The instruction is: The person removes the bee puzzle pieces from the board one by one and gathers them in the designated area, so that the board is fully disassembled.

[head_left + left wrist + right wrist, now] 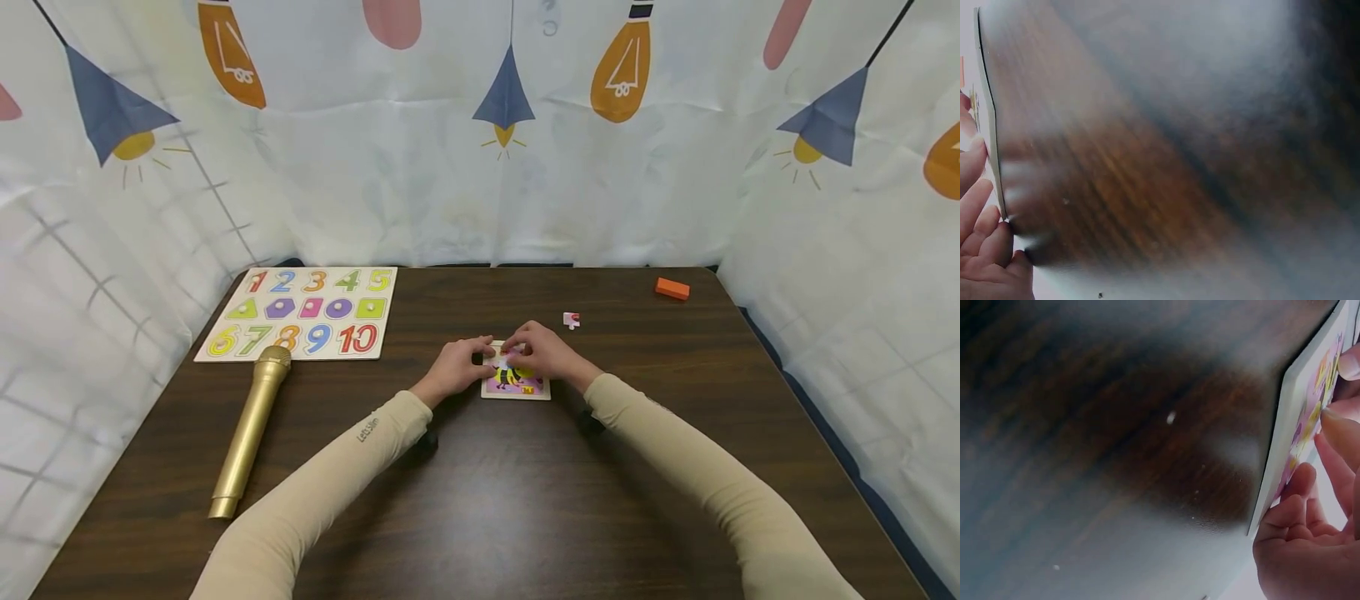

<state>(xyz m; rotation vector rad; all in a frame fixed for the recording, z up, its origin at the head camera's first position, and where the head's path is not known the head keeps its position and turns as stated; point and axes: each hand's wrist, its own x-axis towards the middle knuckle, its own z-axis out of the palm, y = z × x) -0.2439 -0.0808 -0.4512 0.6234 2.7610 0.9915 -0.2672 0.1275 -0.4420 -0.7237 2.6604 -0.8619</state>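
Note:
A small square jigsaw puzzle [516,385] with a pale frame and a yellow-and-black bee on pink lies flat on the table. My left hand [454,364] holds it at the left side, thumb and forefinger on the frame. From the right, my right hand [552,353] reaches over the upper part, its thumb on the picture and its fingers curled at the far edge. The right wrist view shows that thumb [1339,434] over the bee picture, close to a fingertip of the other hand. Both hands cover much of the upper picture. A loose jigsaw piece [572,320] lies beyond the right hand.
At the back left lies a number-and-shape board [300,333], with a gold microphone [251,429] resting its head at the board's near edge. An orange block [672,288] is at the back right. A patterned white curtain [450,192] hangs behind the dark wooden table [495,517].

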